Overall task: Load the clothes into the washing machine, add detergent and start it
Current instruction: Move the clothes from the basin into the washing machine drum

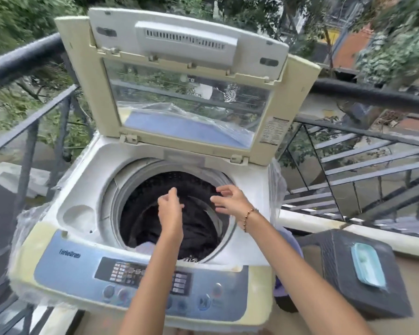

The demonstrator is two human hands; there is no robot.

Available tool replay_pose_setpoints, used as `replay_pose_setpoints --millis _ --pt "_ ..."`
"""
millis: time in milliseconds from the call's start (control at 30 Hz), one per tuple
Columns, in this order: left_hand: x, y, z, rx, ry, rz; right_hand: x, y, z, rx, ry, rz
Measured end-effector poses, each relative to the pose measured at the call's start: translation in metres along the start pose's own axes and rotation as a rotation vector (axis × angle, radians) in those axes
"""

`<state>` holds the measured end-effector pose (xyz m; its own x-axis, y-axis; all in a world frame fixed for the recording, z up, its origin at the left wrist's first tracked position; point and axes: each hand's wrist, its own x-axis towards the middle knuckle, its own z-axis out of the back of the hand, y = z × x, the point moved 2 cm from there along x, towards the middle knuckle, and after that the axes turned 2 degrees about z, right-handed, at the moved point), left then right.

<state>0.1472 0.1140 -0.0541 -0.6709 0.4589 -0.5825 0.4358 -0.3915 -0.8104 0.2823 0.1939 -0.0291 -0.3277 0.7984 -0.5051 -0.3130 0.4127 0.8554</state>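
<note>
Clothes [194, 228], a dark heap with no clear long axis, lie in the upward-opening drum [140, 189] of the washing machine [82, 267], just beneath both hands. The right hand [230, 199] is spread open. The left hand [171, 211] has bunched fingers, perhaps pinching cloth; I cannot tell.

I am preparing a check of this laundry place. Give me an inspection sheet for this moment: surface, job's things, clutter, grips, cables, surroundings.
Surface: washing machine top, white and worn; lid raised.
Job's things: dark clothes lie inside the drum; control panel at the front; detergent: nothing seen.
Clutter: teal tray on a dark woven container to the right; purple tub, partly hidden, between it and the machine.
Grips: left hand above the drum, fingers curled, unclear whether it pinches cloth; right hand open, fingers spread, over the drum's right side.
Cables: nothing seen.
Surroundings: balcony railing, trees beyond.
</note>
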Motion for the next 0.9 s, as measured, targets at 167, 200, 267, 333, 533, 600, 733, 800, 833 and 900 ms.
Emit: replay_pose_setpoints --millis 167,200,267,333,533,600,733,800,833,900 --pt "-0.068 -0.007 -0.078 -0.103 0.178 -0.129 -0.009 0.008 0.073 0.036 -0.139 0.178" --pt "-0.080 -0.005 -0.097 -0.119 0.238 -0.157 -0.007 0.003 0.094 0.031 -0.180 0.185" --pt "-0.100 0.003 -0.133 -0.116 0.376 -0.202 -0.003 -0.011 0.133 0.025 -0.246 0.164" --pt "-0.114 0.023 -0.173 -0.066 0.473 -0.190 0.001 -0.033 0.174 0.054 -0.288 0.106" --pt "-0.126 0.117 -0.266 0.135 0.542 -0.041 0.021 -0.118 0.269 0.087 -0.381 -0.059" --pt "-0.118 0.150 -0.281 0.211 0.502 0.002 0.033 -0.151 0.288 0.084 -0.374 -0.132" --pt "-0.072 0.233 -0.309 0.298 0.379 0.137 0.075 -0.238 0.315 0.069 -0.373 -0.261" --pt "-0.043 0.276 -0.316 0.325 0.332 0.211 0.099 -0.288 0.319 0.049 -0.353 -0.326" --pt "-0.029 0.299 -0.319 0.335 0.310 0.248 0.111 -0.316 0.319 0.021 -0.343 -0.356" --pt "0.001 0.345 -0.321 0.345 0.260 0.311 0.134 -0.375 0.316 -0.059 -0.319 -0.410"
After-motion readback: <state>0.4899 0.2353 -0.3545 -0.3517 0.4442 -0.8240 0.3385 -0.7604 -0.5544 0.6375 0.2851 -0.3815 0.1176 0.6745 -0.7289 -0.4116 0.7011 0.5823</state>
